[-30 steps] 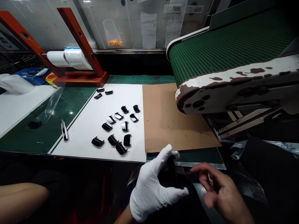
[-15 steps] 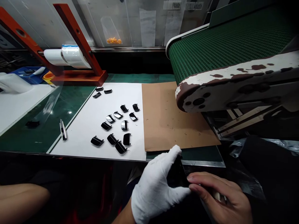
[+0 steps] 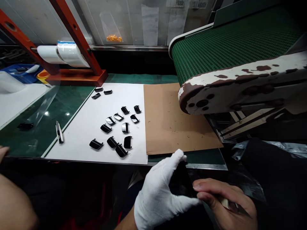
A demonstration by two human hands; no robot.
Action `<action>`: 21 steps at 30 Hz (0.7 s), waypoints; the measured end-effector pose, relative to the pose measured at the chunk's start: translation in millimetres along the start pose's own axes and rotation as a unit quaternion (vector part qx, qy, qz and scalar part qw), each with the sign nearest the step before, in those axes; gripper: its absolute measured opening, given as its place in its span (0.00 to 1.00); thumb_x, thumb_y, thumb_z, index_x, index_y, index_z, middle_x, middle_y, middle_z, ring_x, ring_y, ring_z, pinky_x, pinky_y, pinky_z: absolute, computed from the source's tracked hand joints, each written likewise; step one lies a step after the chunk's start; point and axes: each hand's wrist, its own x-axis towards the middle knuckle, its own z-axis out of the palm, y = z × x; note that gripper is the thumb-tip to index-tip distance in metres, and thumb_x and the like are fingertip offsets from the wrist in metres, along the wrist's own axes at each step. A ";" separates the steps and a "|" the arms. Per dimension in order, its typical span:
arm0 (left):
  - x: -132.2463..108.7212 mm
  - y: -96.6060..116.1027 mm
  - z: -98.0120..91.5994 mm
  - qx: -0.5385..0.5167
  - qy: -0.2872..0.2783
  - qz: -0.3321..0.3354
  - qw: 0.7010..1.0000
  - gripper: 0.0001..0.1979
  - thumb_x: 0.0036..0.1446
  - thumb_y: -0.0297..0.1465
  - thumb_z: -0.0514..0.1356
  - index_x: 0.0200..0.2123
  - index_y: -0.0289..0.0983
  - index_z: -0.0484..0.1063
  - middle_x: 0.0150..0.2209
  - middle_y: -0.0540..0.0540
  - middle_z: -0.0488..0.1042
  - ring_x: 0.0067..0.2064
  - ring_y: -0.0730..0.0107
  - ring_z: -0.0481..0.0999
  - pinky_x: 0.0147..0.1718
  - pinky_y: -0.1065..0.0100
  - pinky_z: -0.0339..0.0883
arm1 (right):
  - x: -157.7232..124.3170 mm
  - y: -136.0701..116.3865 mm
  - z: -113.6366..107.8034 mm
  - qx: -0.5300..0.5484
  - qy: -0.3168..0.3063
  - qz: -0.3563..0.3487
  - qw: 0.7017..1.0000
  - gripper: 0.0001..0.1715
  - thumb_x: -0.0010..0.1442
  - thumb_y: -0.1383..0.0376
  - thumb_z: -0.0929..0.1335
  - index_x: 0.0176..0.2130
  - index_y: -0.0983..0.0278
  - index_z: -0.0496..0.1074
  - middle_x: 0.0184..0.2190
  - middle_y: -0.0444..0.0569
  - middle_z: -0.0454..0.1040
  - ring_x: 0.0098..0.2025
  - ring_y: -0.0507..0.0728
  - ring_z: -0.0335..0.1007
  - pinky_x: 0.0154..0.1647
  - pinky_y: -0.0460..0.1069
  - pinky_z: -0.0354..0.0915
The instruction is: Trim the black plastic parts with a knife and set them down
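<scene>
Getting gripped right at the near edge of the bench (image 3: 189, 158) is a dark part (image 3: 182, 180), clamped between the thumb and fingers of the white-gloved left hand (image 3: 159, 193). A small pale-handled tool (image 3: 224, 202) is tucked in the curled bare right hand (image 3: 226, 201), whose fingertips are brought up to the part's right edge, so the two hands are almost together; whether the part is actually pinched there can't be told, it's too dark. A bunch of glossy black pieces (image 3: 121, 150) is scattered over a white sheet (image 3: 79, 134), with a brown cardboard sheet (image 3: 160, 105) laid beside it, sprinkled with tiny curly bits. The cardboard's far right side is overhung by a green conveyor belt (image 3: 216, 51). On the left, a cutter (image 3: 59, 132) is parked by the white sheet's edge, and clear rolls (image 3: 69, 52) are held up in an orange frame (image 3: 79, 78).
</scene>
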 end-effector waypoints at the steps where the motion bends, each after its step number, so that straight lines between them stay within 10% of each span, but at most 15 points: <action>1: -0.4 -0.1 -0.3 -0.003 0.002 -0.001 1.000 0.44 0.48 0.44 0.69 0.63 0.42 0.53 0.53 0.45 0.74 0.52 0.63 0.75 0.54 0.67 0.68 | 0.6 -0.6 0.0 0.003 -0.001 -0.005 1.000 0.03 0.57 0.64 0.72 0.32 0.53 0.76 0.27 0.36 0.81 0.28 0.53 0.79 0.31 0.42 0.73; 21: -2.4 -0.3 -1.8 0.000 0.023 0.003 1.000 0.44 0.47 0.42 0.70 0.63 0.42 0.54 0.52 0.41 0.74 0.50 0.57 0.76 0.52 0.61 0.72 | 1.9 -1.9 8.7 0.035 0.040 0.022 0.998 0.02 0.54 0.59 0.74 0.29 0.54 0.78 0.25 0.39 0.82 0.26 0.56 0.79 0.28 0.45 0.73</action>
